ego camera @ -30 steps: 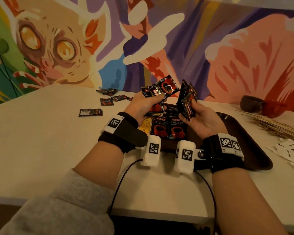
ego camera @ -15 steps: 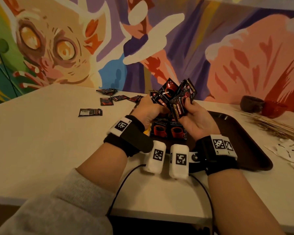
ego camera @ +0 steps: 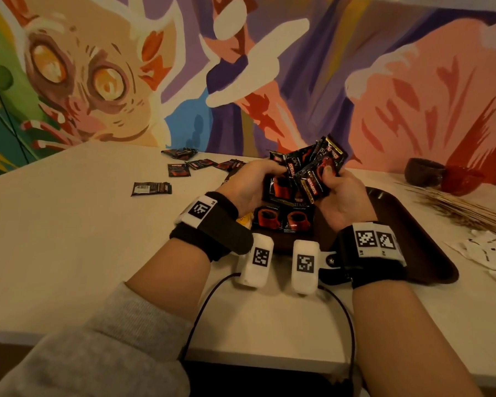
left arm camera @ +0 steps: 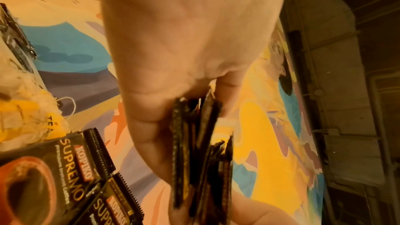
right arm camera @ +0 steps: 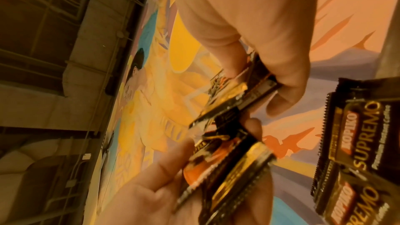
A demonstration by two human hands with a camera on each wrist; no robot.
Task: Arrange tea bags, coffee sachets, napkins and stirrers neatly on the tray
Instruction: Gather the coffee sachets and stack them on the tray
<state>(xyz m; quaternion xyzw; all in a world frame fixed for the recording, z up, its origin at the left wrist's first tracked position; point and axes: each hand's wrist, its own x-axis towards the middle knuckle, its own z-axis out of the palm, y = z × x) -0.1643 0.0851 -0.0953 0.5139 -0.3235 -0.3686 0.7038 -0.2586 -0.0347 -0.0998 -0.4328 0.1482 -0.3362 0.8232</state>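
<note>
Here, line by line
Held sachets: bunch of black coffee sachets fanned above the tray's far-left part, gripped from both sides
Left hand: fingers curled round the bunch's left edge, thumb pressed on the near face; sachets edge-on between thumb and fingers in the left wrist view
Right hand: thumb pressed on the front sachet, fingers behind, pinching the right edge
Sachets on tray: two side by side, flat, cup pictures up, just below the hands
Tea bags: yellow, beside those two
Tray: dark brown, on the pale table
Loose sachets: scattered far left on the table
Stirrers: bundle right of the tray
Napkins: white, near the stirrers
</note>
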